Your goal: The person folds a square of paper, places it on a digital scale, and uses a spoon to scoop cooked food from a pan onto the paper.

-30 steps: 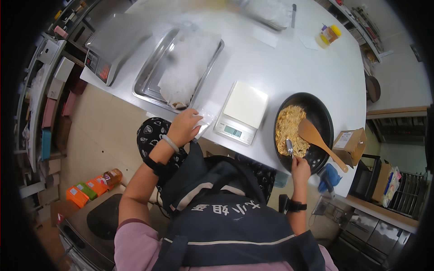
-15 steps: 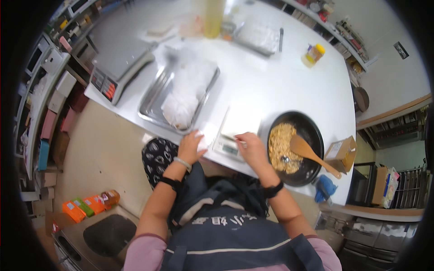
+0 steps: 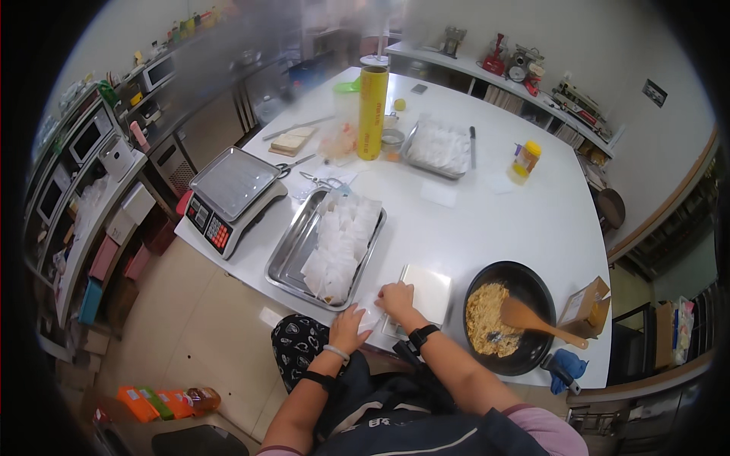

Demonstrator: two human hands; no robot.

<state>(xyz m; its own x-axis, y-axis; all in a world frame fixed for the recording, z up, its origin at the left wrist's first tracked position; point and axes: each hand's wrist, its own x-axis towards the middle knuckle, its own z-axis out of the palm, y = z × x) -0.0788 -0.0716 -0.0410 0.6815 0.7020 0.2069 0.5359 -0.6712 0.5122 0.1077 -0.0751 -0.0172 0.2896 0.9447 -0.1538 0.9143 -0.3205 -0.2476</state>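
Note:
At the table's front edge my left hand (image 3: 347,330) is closed on a small white piece of paper (image 3: 369,318), which lies just beside its fingertips. My right hand (image 3: 397,301) is close by, its fingers curled over the left side of a small flat white kitchen scale (image 3: 430,292). What those fingers hold, if anything, is hidden. A metal tray (image 3: 283,267) left of my hands holds a row of white paper-wrapped pieces (image 3: 341,239). To the right, a black frying pan (image 3: 525,285) contains a crumbly golden filling (image 3: 487,315), a wooden spatula (image 3: 525,318) and a metal spoon.
A larger weighing scale (image 3: 236,186) stands at the left edge. Farther back are a tall yellow roll (image 3: 372,114), another tray of wrapped pieces (image 3: 439,148), scissors and a yellow-lidded jar (image 3: 526,158). A cardboard box (image 3: 585,308) and blue cloth (image 3: 569,368) lie beside the pan.
The head view has tilted up, showing more of the far table. My right hand has moved left from the scale's front, closer to my left hand. The left still has the white paper.

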